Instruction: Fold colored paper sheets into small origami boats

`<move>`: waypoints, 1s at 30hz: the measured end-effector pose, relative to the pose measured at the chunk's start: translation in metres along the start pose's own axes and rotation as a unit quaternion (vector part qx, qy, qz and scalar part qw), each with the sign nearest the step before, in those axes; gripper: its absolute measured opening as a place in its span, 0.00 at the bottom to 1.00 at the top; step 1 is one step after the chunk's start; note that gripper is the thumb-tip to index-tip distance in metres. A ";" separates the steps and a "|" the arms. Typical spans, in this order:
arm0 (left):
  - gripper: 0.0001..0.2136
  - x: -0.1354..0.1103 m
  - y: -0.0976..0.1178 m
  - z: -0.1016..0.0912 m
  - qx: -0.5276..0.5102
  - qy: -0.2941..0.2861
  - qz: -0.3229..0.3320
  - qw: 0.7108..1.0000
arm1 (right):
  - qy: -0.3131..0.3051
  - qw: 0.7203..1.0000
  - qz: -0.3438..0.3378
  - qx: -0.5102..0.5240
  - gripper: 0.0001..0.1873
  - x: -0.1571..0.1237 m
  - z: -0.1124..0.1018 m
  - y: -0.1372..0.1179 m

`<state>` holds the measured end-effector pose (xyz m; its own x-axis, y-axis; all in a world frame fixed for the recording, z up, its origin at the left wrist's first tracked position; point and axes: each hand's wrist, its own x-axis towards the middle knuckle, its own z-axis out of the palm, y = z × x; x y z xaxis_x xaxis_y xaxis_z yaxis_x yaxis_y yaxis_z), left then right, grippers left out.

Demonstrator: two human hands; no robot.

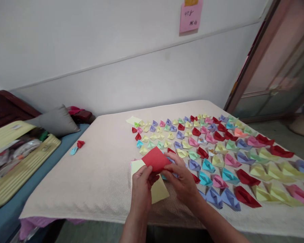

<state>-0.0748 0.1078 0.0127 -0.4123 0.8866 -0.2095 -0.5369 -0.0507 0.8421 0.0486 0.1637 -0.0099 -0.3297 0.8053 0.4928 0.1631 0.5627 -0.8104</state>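
Observation:
A sheet of red paper (155, 158), squarish with a corner pointing away from me, is held up between both hands. My left hand (143, 184) pinches its near left edge between thumb and fingers. On the right corner, the thumb and fingers of my right hand (179, 175) are closed. Below the hands lies a stack of coloured paper (160, 192) with a pale yellow sheet on top, partly hidden by my left hand. Rows of small folded paper boats (206, 165) in red, yellow, blue, pink and green spread over the cloth to the right of the hands.
A cream cloth (96, 168) covers the table. Small red and blue folded pieces (77, 146) lie at its left. A yellow cardboard box (27, 165) of packets and a grey cushion (53, 121) rest on the blue seat. A white wall (131, 81) stands behind.

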 end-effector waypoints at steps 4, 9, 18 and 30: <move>0.05 -0.001 -0.002 0.001 -0.026 -0.001 -0.019 0.999 | 0.034 0.993 0.091 0.063 0.10 0.001 0.002 -0.004; 0.05 -0.002 -0.004 0.004 -0.023 -0.007 -0.018 1.000 | 0.057 0.984 0.133 0.101 0.11 0.003 0.004 0.000; 0.09 -0.003 -0.007 0.006 0.055 -0.030 0.005 0.998 | 0.078 0.979 0.149 0.117 0.11 0.001 0.006 0.008; 0.08 -0.001 -0.015 0.006 0.044 0.012 0.031 0.998 | 0.084 0.967 0.193 0.141 0.09 0.003 0.008 0.010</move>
<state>-0.0621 0.1107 0.0033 -0.4616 0.8714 -0.1659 -0.4425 -0.0641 0.8945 0.0418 0.1707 -0.0189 -0.1356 0.9776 0.1611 -0.0234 0.1594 -0.9869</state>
